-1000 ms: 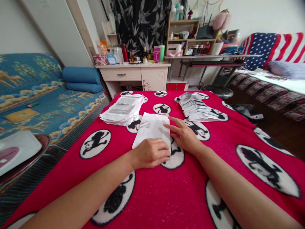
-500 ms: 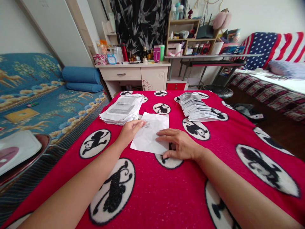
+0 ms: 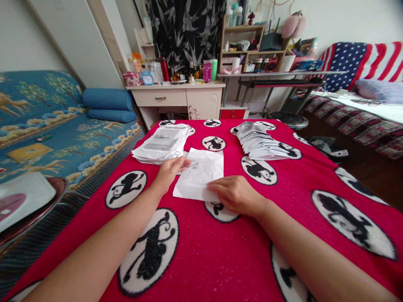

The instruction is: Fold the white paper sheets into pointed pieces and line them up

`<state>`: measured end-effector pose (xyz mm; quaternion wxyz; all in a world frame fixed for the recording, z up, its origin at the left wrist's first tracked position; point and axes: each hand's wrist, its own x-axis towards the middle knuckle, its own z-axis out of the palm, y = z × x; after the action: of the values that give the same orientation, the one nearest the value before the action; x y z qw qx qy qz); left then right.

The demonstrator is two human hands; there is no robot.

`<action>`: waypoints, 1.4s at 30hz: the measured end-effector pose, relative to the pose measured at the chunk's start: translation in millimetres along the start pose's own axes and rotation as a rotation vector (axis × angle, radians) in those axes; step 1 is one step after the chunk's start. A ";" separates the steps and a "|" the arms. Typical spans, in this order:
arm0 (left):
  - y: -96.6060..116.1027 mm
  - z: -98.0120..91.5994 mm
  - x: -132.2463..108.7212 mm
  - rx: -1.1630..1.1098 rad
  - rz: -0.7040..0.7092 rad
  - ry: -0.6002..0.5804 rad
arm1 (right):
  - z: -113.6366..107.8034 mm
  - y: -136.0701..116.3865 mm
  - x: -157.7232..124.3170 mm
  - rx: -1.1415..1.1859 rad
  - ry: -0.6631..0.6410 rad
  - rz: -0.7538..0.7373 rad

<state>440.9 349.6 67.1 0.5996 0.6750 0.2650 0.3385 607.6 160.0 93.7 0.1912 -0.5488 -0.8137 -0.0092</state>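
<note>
On the white sheet (image 3: pixel 201 174), the left hand (image 3: pixel 170 170) lies open at its far edge, while the right hand (image 3: pixel 234 193) rests half-curled on its near corner, grasp unclear.

The right hand (image 3: pixel 234 195) covers the near right corner of the sheet of paper (image 3: pixel 201 174), so I cannot tell whether it pinches or only presses there. The left hand (image 3: pixel 170 170) hides the sheet's left edge. The print on it and on the far left stack (image 3: pixel 162 144) is too small for me to read.
</note>
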 end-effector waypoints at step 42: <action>7.5 14.6 -17.5 0.956 0.682 -0.412 | 21.5 27.4 2.5 -0.164 0.189 0.648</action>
<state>440.8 325.9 71.3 0.1278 0.9670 0.0357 0.2177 624.9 177.9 69.3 0.2141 -0.7889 -0.5725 -0.0642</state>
